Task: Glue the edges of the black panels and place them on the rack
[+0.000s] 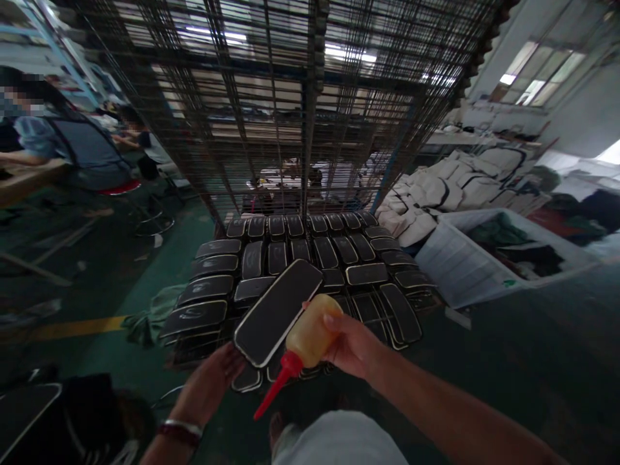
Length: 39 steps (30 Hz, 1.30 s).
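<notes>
My right hand (349,342) is wrapped round a yellowish squeeze bottle (312,329). The bottle's long red nozzle points down and to the left. At the lower left end of a black rounded rectangular panel (278,313), my left hand (221,373) grips the edge; some of its fingers are hidden under it. This panel has a pale rim and lies tilted above the others. Beneath it, stacks of similar black panels (206,318) are laid out in rows, several with whitish streaks on top.
A tall wire rack (305,129) rises behind the stacks. To the right are a white plastic bin (448,271) with dark cloth and a pile of pale pieces (445,187). Green cloth (155,316) lies on the floor at left. Two people sit further left.
</notes>
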Motion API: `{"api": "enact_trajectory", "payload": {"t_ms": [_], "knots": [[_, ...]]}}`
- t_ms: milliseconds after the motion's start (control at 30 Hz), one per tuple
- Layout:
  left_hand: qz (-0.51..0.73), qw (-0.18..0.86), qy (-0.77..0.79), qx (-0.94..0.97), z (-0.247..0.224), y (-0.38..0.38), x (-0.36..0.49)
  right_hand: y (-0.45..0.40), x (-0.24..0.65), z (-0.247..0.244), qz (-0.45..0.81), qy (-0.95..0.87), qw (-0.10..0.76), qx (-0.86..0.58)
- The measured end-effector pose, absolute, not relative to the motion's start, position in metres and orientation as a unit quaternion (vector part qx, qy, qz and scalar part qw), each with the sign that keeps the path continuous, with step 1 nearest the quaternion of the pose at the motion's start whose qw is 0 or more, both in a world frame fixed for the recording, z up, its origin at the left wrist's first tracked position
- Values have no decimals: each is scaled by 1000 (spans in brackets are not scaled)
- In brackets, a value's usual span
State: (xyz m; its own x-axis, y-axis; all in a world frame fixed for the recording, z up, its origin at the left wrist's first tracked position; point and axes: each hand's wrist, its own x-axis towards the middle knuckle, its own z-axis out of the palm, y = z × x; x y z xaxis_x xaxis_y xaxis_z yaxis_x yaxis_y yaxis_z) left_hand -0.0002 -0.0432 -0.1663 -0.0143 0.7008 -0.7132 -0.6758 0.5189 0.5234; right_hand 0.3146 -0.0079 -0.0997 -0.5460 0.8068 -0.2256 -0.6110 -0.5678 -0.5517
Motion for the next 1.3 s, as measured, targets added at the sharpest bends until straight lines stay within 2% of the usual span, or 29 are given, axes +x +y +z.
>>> {"api": "enact_trajectory", "payload": {"t_ms": [167,300,433,533,800,1100,1300], "knots": [[399,738,522,154,-77,20,-9,-4,326,-87,862,-268,357,-240],[318,809,470,153,-38,42,33,-8,319,-87,865,-269,344,-249],[316,806,462,193,-36,39,47,-12,323,-86,850,-284,367,-251],[346,793,477,157,-39,35,35,-10,342,-71,812,-310,414,-271],[341,800,485,86,-49,27,8,25,397,-7,610,-414,580,-346],[345,788,509,23,-31,19,18,33,390,12,519,-500,588,-367],[328,788,509,115,-43,17,12,22,382,-2,524,-471,600,-379]]}}
